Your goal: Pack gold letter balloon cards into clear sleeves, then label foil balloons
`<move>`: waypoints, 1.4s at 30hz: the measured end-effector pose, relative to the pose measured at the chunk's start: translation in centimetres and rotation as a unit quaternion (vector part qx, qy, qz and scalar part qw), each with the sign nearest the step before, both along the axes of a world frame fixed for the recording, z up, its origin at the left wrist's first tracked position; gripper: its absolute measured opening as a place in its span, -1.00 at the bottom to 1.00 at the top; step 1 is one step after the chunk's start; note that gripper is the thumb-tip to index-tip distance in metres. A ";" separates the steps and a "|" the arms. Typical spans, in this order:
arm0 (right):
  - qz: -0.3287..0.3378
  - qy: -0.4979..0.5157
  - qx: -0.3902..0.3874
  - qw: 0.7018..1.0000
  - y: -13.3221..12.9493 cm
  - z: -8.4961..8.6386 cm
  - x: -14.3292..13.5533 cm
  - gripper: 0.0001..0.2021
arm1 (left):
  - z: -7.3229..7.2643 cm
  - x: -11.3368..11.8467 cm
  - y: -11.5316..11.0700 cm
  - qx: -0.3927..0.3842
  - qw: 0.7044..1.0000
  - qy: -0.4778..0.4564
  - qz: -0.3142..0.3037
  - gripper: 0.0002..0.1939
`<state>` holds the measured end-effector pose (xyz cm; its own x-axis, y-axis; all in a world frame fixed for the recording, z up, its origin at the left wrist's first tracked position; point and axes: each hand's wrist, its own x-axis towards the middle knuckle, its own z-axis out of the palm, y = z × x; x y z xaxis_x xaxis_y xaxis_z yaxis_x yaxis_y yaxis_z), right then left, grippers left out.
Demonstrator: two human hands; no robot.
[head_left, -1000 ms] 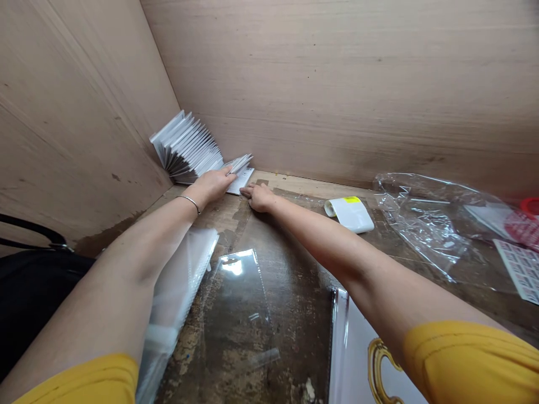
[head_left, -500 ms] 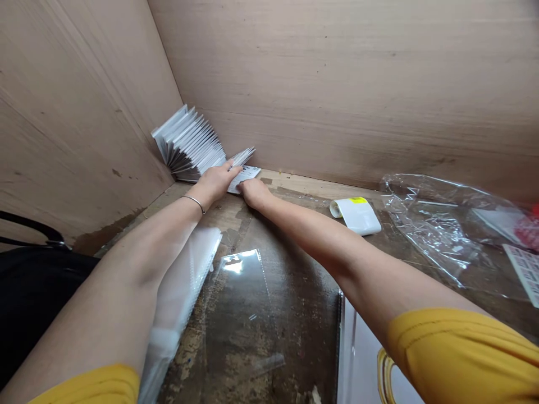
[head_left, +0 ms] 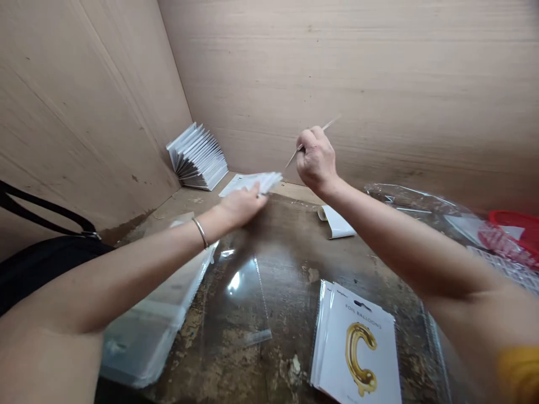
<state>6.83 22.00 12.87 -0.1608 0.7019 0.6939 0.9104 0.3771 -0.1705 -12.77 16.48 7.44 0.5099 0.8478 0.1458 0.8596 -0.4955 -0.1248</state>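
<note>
The fingers of the left hand [head_left: 244,206] are clamped on a small bundle of white papers [head_left: 270,181], its edges blurred, which is above the far part of the tabletop [head_left: 290,238]; the fingers of the right hand [head_left: 316,160] are curled together around a thin pale strip [head_left: 332,122], which slants up to the right in front of the back wall [head_left: 379,67]; whether it is narrow or a sheet seen edge-on, I cannot tell; the two hands are apart, the right one higher.

A bracelet [head_left: 201,233] circles the left wrist; just behind the left hand lies a flat white card [head_left: 231,182], partly covered; beyond it, in the corner, stands a fanned row of folded papers [head_left: 200,160].

Below the right forearm lies a curled white sheet [head_left: 339,224]; nearer the body, a clear sleeve [head_left: 233,306] lies in the middle, with a pile of clear bags [head_left: 138,342] to its left and a stack of balloon packets [head_left: 366,359] to its right, the top one showing a gold C; at the far right are crumpled clear film [head_left: 415,196] and a red basket [head_left: 522,227]; a black bag [head_left: 46,258] sits at the left edge.
</note>
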 end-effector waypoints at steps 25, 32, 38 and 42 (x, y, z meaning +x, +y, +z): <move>0.200 -0.310 -0.281 0.886 -3.1 -7.1 -4.1 -0.80 | 1.1 1.0 -1.0 -0.235 0.920 -0.227 0.219 -0.69; 0.184 -0.237 -0.279 0.912 -5.8 -10.2 -3.6 -0.74 | -3.4 -0.2 2.6 -0.219 0.903 -0.174 0.327 -0.42; -0.104 -0.026 -0.338 0.935 -5.7 -10.5 -2.4 -0.15 | -4.5 0.4 3.5 -0.219 0.908 -0.137 0.329 -0.24; -0.184 0.068 -0.397 0.897 -4.7 -10.6 -1.5 -0.08 | -4.1 1.0 3.2 -0.221 0.904 -0.144 0.337 -0.23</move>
<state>5.34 17.34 2.22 0.2316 0.9714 -0.0516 0.8987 -0.2340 -0.3710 -11.73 19.67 3.33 -0.1487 0.9596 -0.2387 0.9503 0.2054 0.2338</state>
